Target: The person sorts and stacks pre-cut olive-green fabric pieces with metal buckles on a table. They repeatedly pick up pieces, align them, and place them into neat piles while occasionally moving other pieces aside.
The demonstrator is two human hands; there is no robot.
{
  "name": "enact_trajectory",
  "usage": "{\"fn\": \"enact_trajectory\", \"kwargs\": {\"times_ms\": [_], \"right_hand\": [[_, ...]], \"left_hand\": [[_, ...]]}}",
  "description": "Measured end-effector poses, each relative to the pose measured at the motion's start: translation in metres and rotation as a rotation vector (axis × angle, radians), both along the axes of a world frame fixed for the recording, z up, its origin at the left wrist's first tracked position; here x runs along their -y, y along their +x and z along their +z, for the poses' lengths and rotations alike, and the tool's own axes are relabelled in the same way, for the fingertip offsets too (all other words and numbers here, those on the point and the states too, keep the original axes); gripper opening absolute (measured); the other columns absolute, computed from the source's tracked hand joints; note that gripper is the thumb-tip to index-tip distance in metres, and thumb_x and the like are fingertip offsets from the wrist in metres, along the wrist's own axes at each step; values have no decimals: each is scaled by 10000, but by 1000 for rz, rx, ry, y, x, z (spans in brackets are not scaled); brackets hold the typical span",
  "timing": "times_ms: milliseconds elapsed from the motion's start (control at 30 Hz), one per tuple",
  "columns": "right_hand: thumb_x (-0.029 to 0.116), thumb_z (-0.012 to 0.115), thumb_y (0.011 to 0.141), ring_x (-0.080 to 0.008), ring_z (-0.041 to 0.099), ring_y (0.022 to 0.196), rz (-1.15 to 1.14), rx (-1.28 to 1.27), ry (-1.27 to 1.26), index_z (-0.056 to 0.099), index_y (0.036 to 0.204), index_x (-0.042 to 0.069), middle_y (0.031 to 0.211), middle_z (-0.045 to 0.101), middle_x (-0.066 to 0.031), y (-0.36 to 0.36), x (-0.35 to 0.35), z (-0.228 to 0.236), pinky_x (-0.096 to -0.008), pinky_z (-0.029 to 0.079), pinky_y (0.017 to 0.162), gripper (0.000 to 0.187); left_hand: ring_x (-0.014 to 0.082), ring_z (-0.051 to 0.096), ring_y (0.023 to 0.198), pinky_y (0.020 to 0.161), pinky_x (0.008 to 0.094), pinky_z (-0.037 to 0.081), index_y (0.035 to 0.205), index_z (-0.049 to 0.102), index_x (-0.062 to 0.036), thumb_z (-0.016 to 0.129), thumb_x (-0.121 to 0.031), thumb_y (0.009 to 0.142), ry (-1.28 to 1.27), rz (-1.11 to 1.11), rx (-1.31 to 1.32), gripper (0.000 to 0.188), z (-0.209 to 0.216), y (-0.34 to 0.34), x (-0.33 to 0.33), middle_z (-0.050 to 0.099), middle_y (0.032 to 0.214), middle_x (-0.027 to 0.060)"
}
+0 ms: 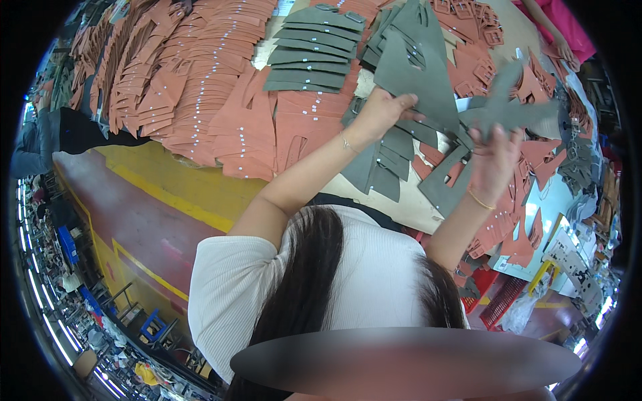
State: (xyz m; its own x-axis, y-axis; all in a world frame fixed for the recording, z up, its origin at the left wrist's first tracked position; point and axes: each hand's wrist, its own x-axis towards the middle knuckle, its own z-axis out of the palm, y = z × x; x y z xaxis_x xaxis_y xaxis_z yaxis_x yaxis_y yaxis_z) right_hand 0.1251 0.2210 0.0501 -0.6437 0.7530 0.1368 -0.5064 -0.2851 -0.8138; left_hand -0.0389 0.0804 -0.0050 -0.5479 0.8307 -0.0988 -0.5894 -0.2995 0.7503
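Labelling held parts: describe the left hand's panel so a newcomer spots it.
On the table strewn with orange pieces, find the left hand, right of picture centre. It grips a broad grey-green panel, larger than the grey-green strips to its left and sharp, unlike the blurred piece at the right hand.

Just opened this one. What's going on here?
A person in a white top is handling flat grey-green pieces at a crowded worktable. The left hand grips the edge of a large grey-green piece. The right hand is at a blurred grey-green piece; the blur hides whether it is gripped. To the left lie rows of overlapping rust-orange pieces, and ahead, a row of grey-green strips. Someone in pink is at the upper right.
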Motion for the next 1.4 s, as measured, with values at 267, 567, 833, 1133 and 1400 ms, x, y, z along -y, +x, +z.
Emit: {"fn": "enact_trajectory", "kwargs": {"times_ms": [267,567,833,1133,1400], "right_hand": [[60,589,978,-180,694,732,180,472,95,389,1238,53,980,655,-93,-33,36,-7,-289,602,666,328],[139,568,1006,-116,609,638,245,622,204,452,1263,38,847,632,-53,-55,52,-2,-245,509,562,300],[194,624,977,-108,576,644,164,701,557,599,1156,28,787,620,-44,-86,58,-34,-269,484,582,244],[146,723,831,-283,585,913,-4,624,1335,698,931,87,968,625,-69,-155,87,-69,-399,490,785,119],[181,769,758,-244,545,947,-146,485,1728,713,867,165,1074,601,4,-204,94,-86,-399,442,811,124]], "left_hand": [[173,538,1156,927,322,480,1287,519,-23,685,-38,849,121,-119,-43,468,21,-2,19,583,1204,67],[186,588,1081,893,358,509,1223,586,-44,694,-116,865,190,12,101,381,16,-9,24,614,1147,62],[185,606,1058,953,334,500,1195,622,-45,692,71,808,-324,686,-1107,410,31,-117,110,664,1137,68],[243,581,1047,972,441,482,1104,579,0,747,-122,850,76,1144,-545,328,87,-167,225,582,1105,113],[266,540,1087,1013,448,447,1072,549,37,682,-405,902,82,1180,-353,491,66,-167,253,550,1109,156]]}}
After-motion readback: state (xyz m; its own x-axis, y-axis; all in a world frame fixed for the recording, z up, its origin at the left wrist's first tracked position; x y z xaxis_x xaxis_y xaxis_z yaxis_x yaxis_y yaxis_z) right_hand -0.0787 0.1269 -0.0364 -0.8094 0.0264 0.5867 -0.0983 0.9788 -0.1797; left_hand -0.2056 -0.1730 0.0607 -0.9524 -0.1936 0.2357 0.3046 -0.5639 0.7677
